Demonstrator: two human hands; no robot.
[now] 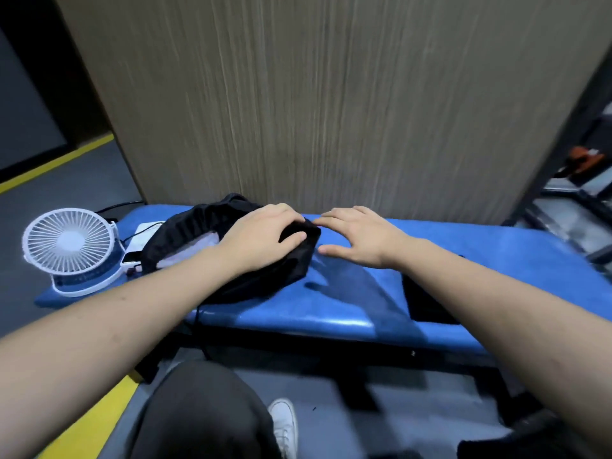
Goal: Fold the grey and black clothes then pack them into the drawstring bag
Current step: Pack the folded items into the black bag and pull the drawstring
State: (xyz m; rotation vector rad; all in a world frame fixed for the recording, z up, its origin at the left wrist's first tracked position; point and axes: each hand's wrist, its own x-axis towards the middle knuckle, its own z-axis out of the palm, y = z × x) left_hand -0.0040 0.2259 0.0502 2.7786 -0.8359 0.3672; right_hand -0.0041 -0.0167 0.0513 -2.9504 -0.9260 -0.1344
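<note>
Both hands at the black drawstring bag (231, 260) on the blue table (331, 313).
Left hand (261, 236) grip closed on bag fabric; right hand (361, 240) flat, fingers spread; one folded black garment (427, 303).

Both bare forearms reach forward, converging. Left hand (265, 236) palm-down, fingers curled, thumb (293, 239) pinching black fabric. Right hand (359, 238) palm-down, fingers spread and flat, fingertips just beside the left hand's, gripping nothing visible.
</note>
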